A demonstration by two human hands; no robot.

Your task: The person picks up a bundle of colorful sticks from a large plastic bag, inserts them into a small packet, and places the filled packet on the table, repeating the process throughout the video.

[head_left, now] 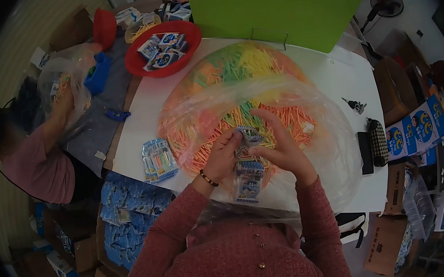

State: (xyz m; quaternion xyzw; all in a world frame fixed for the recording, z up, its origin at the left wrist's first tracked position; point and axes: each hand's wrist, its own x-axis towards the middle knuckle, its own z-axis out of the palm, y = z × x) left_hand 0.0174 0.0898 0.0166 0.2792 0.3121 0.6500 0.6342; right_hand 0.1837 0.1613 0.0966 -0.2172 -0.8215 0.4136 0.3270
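My left hand (222, 159) is closed, pinching the upper left edge of a small clear packet (250, 135) with dark print and a striped edge. My right hand (284, 153) has its fingers spread, the thumb right by the packet's lower right side. Just below, another clear packet (249, 183) with blue-and-white striped ends lies near my body. Behind both hands, a large clear plastic bag (337, 142) is full of thin sticks (236, 123) in orange, green and yellow. Left of the bag, several stick-filled packets (159, 161) lie stacked on the white table (135, 143).
A red basin (140, 68) of wrapped packs stands at the back left. Keys (355, 105) and a patterned pouch (378, 142) lie on the right. A box (114, 243) of blue packets sits below left. At far left, a person (43, 159) reaches into another bag.
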